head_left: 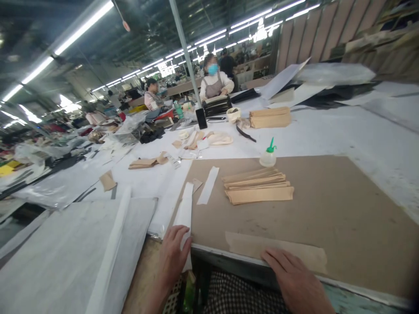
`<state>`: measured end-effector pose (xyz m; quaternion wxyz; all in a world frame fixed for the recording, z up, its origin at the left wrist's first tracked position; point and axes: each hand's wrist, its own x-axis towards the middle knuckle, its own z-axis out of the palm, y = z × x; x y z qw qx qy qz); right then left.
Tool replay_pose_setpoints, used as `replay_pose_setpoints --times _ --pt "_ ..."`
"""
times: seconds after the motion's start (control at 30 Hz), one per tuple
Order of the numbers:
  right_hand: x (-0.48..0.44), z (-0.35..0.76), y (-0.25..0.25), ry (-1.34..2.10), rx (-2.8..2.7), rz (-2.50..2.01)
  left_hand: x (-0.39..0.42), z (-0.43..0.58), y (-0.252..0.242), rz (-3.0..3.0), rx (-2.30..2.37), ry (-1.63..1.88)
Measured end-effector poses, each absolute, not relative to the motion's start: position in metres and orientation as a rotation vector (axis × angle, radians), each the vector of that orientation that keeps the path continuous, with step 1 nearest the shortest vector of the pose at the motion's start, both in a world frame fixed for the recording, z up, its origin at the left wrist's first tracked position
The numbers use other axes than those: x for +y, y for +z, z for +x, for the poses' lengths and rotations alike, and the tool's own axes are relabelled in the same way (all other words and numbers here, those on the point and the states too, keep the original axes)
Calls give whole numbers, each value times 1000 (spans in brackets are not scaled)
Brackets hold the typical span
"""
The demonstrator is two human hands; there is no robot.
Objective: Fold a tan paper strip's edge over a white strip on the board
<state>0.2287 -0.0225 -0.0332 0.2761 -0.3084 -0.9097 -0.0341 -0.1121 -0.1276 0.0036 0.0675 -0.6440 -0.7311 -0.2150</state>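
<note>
My left hand point(172, 257) rests at the near edge of the table, fingers flat and loosely apart on the end of a long white strip point(185, 209). My right hand point(294, 279) lies flat, palm down, on a long tan strip point(278, 252) that lies along the front edge of the brown cardboard mat point(343, 209). Farther up the mat sits a stack of tan strips point(258, 187), with another white strip point(208, 185) to its left. A small glue bottle with a green nozzle point(269, 155) stands behind the stack.
Large white sheets point(75, 248) lie at the left. A second tan stack point(270, 117), small pale pieces point(220, 138) and a black box point(201, 117) sit farther back by a metal pole point(186, 48). Two people point(214, 80) work at the far end.
</note>
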Motion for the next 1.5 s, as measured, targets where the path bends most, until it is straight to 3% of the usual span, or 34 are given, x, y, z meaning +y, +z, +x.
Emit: replay_pose_setpoints --times 0.3,0.47,0.7,0.93,1.1,1.3,1.43,1.5 --pt "-17 231 -29 -151 -2502 -764 -118 -139 19 -1884 -2532 -385" --pt "-15 231 -19 -146 -2541 -759 -110 -135 17 -1864 -2606 -419" --pt "-7 199 17 19 -2646 -752 -110 -169 31 -2004 -2804 -803" --pt "1 85 42 417 -2807 -360 -106 -192 41 -2008 -2931 -1238" --pt "17 5 32 410 -2911 -217 -106 -186 47 -2049 -2832 -1439" --pt "19 -40 11 324 -2918 -442 -108 -185 42 -2067 -2750 -1628" --pt "16 -46 2 317 -2904 -508 -108 -181 29 -1658 -2815 -2101" --pt "16 -47 -2 317 -2889 -520 -108 -175 22 -1384 -2915 -2123"
